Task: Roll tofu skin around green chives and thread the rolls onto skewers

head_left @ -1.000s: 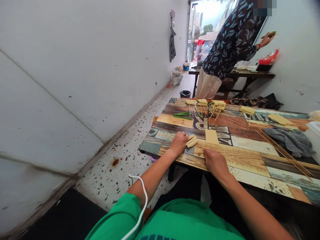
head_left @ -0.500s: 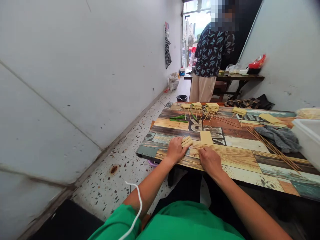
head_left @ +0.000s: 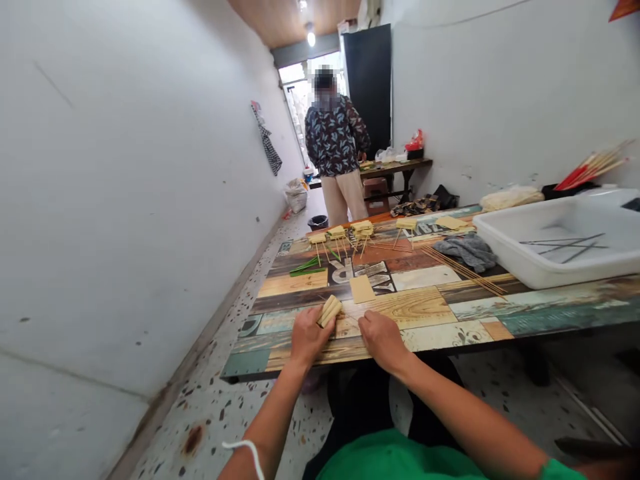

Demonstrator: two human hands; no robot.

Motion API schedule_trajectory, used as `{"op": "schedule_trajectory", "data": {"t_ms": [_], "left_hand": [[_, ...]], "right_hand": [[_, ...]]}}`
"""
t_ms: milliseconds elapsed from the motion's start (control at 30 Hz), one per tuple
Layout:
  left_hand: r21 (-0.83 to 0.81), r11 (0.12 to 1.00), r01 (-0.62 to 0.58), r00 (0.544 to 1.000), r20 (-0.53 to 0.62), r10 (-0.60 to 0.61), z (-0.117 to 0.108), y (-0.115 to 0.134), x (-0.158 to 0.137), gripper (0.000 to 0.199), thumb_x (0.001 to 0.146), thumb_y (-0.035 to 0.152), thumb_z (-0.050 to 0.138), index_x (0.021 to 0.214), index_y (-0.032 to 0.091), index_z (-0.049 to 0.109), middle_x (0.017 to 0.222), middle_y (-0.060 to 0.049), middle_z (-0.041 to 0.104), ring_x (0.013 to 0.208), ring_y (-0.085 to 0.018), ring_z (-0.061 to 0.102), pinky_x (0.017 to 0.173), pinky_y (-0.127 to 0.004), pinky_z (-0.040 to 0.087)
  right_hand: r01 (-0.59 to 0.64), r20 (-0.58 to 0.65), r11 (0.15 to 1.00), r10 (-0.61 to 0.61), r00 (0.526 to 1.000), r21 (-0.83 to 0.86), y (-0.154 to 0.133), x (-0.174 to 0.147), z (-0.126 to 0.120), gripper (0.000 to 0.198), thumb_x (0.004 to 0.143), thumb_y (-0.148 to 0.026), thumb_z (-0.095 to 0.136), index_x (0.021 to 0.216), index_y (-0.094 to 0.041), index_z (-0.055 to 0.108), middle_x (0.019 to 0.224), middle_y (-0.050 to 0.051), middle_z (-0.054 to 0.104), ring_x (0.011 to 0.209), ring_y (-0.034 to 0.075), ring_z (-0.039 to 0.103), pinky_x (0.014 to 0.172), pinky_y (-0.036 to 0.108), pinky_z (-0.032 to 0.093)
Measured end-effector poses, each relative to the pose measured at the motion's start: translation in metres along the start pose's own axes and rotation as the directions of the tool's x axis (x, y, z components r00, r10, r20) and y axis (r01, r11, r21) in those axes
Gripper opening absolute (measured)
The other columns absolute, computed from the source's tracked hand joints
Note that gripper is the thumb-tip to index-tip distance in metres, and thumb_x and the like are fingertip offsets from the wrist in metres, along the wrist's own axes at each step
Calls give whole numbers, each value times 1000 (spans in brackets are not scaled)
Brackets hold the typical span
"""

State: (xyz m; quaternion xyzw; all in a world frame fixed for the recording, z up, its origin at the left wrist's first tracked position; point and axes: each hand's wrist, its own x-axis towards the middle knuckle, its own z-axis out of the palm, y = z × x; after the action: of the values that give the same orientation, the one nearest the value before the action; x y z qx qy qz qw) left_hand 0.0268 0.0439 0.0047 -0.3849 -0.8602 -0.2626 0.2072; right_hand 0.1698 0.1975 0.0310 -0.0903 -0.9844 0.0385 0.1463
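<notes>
My left hand (head_left: 306, 337) rests on the near edge of the patterned wooden table (head_left: 440, 313) and pins a small bundle of pale rolled strips (head_left: 330, 311) under its fingers. My right hand (head_left: 381, 339) lies fist-like just to the right, knuckles up; a thin skewer seems to run from it toward the rolls, but I cannot tell for sure. A flat pale square sheet (head_left: 361, 289) lies just beyond both hands.
Finished skewered rolls (head_left: 350, 233) and green leaves (head_left: 306, 267) lie at the far end. A line of bamboo skewers (head_left: 463, 268), a grey cloth (head_left: 465, 247) and a white tub (head_left: 560, 243) sit to the right. A person in a patterned shirt (head_left: 336, 143) stands beyond the table.
My head has lifted and turned right, bringing the white tub into view. Both hands stay at the rolls. The person at the back has turned from the side table to face this way.
</notes>
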Motion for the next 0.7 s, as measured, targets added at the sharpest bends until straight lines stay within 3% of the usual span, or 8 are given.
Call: {"op": "schedule_trajectory", "data": {"t_ms": [167,333,433,567,700], "left_hand": [[-14,992,-126,992,-25,125,14,59,37,37,82,34,66,113,15,63,98,-10,68,91,-24,62,86,-38,51],[-65,989,-134,967,209,145,48,147,79,43,82,35,68,118,14,63,98,-12,68,94,-26,62,86,-38,51],[-106,988,-109,939,314,137,66,182,85,41,84,37,65,119,14,62,99,-13,67,97,-28,62,85,-38,51],[-206,968,-142,900,380,213,79,190,74,48,85,36,63,126,12,54,104,-14,67,99,-28,62,89,-40,51],[-318,919,-232,901,286,326,68,148,62,52,87,31,61,134,14,46,121,-14,62,108,-25,60,95,-39,51]], "right_hand": [[-74,-166,996,66,984,-40,54,-22,-20,23,94,-16,47,79,-16,65,78,5,62,69,15,51,63,29,27],[-205,-265,972,169,949,-112,129,-52,-38,29,96,-20,44,74,-17,64,74,5,61,65,14,51,61,28,27],[-212,-248,957,161,955,-198,161,-67,-39,29,95,-19,43,74,-18,64,75,4,61,65,14,53,60,28,28],[-197,-206,943,144,968,-269,187,-84,-26,31,95,-22,41,75,-20,65,73,4,61,64,16,55,56,29,29],[-184,-304,961,116,946,-206,206,-90,-14,34,95,-32,41,75,-21,66,74,5,62,62,17,56,54,31,33]]}}
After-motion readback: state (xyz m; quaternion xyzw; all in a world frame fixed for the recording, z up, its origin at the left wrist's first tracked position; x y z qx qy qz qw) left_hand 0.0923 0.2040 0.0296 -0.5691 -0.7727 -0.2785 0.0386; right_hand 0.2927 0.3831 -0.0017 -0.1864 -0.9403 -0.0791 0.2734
